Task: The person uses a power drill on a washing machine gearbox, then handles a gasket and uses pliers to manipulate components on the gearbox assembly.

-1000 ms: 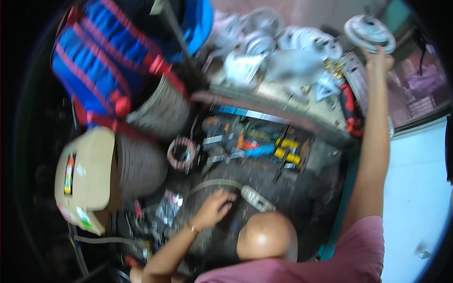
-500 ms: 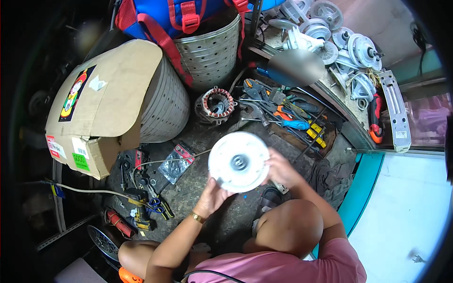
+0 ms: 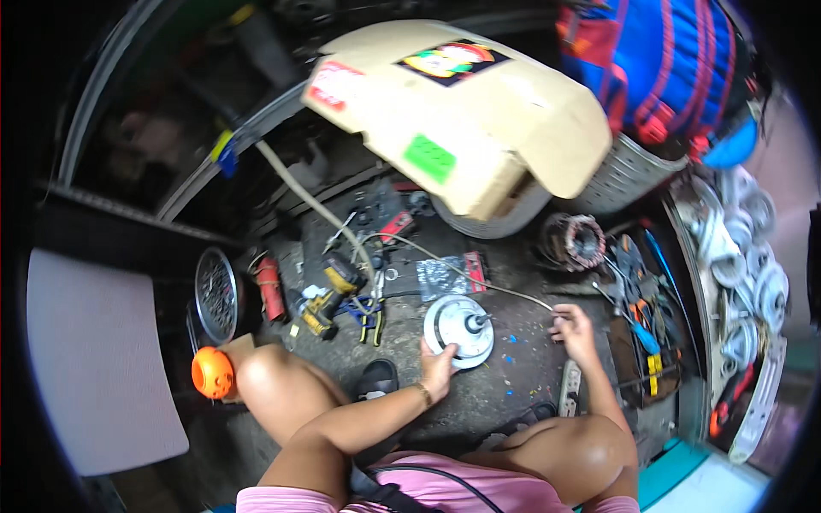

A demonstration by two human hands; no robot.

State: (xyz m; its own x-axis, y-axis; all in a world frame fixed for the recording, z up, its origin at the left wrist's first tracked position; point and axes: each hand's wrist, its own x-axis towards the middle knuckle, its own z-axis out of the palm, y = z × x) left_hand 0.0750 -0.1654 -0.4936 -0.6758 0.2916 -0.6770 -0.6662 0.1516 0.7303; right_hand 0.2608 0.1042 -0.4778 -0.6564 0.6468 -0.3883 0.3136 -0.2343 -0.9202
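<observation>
My left hand (image 3: pixel 439 372) grips the rim of a white round metal gearbox (image 3: pixel 451 327), thumb on its face. The gearbox is tilted above the floor, and a dark short shaft sticks out of its centre. To the right, my right hand (image 3: pixel 573 332) is held above the floor with its fingers curled together. A thin pale cable (image 3: pixel 505 291) runs up to its fingertips; whether they pinch it or the cable passes behind cannot be made out. Below that hand lies a white power strip (image 3: pixel 569 389).
A yellow-black cordless drill (image 3: pixel 329 299), blue-handled scissors (image 3: pixel 357 308) and a plastic parts bag (image 3: pixel 442 278) lie ahead-left. A copper-wound stator (image 3: pixel 586 242) stands beyond, near a tool tray (image 3: pixel 641 376). Gearbox parts (image 3: pixel 744 248) fill the right shelf. A cardboard box (image 3: pixel 479 103) rises at the back.
My view has swung left. The gearbox, held in both hands before, is now in my left hand alone and lower. My right hand has left it and moved off to the right.
</observation>
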